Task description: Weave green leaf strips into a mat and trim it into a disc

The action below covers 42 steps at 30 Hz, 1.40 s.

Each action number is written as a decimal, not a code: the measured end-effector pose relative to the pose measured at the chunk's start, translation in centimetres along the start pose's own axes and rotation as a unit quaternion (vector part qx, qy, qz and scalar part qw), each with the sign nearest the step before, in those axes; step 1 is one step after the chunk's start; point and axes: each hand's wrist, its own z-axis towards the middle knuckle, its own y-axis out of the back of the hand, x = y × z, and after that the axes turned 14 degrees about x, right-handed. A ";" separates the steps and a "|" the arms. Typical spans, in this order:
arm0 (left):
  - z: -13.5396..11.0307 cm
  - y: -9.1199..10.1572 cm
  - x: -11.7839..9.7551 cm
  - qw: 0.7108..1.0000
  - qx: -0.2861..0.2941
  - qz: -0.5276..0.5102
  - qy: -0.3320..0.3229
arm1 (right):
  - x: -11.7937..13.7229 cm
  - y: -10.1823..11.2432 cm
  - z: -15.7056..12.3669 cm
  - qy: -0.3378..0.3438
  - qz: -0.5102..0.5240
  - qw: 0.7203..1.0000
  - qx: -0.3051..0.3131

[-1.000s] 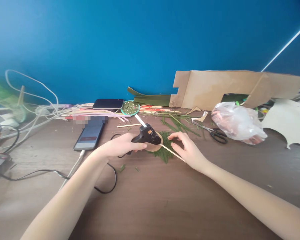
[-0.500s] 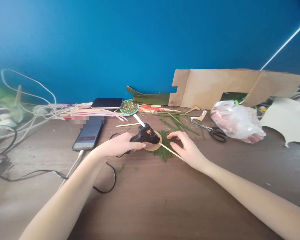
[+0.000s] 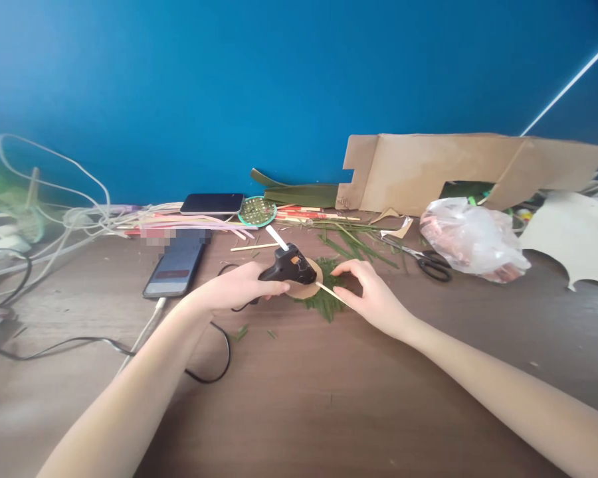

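Observation:
My left hand [image 3: 239, 289] is closed round the handle of a black glue gun [image 3: 286, 265] with a white glue stick poking out of its back. The gun's nozzle points down at a round cardboard disc [image 3: 309, 285] edged with green leaf pieces [image 3: 323, 302]. My right hand [image 3: 371, 295] rests beside the disc, thumb and fingers pinched on a thin wooden stick [image 3: 331, 292] that lies across the disc.
A phone [image 3: 175, 267] on a cable lies left of my hands, a second phone [image 3: 212, 203] sits behind it. Scissors [image 3: 428, 264], a plastic bag [image 3: 471, 239], cut green strips [image 3: 351, 242] and a cardboard sheet [image 3: 428, 169] lie at the back right. Cables [image 3: 54, 219] tangle at left.
Both hands stay at the disc. My right hand has slid a little along the stick toward the disc, so less stick shows behind it.

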 end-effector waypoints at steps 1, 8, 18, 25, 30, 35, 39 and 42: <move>0.0 0.1 0.0 1.000 0.001 0.001 -0.005 | 0.0 0.0 0.0 0.000 -0.002 1.000 0.003; -0.7 1.4 0.1 0.997 -0.033 0.003 -0.070 | 0.2 0.1 0.0 -0.004 -0.005 1.000 0.011; -0.6 2.1 1.1 0.994 -0.080 0.006 -0.079 | -0.5 -0.2 0.0 0.011 -0.006 1.000 -0.004; 0.5 1.1 0.6 0.990 -0.094 0.020 -0.102 | -0.5 -0.1 0.0 0.015 -0.010 1.000 -0.006; 0.7 0.9 0.7 0.988 -0.129 0.036 -0.072 | -0.5 -0.1 0.0 0.013 -0.010 1.000 -0.001; 1.0 0.9 1.1 0.991 -0.122 0.030 -0.048 | -0.5 -0.1 0.0 0.011 -0.012 1.000 0.002; 0.9 1.0 1.1 0.992 -0.117 0.027 -0.038 | -0.4 0.0 0.0 0.008 -0.013 1.000 0.004; 0.9 1.1 1.0 0.991 -0.121 0.039 -0.032 | -0.4 0.0 0.0 0.008 -0.012 1.000 0.006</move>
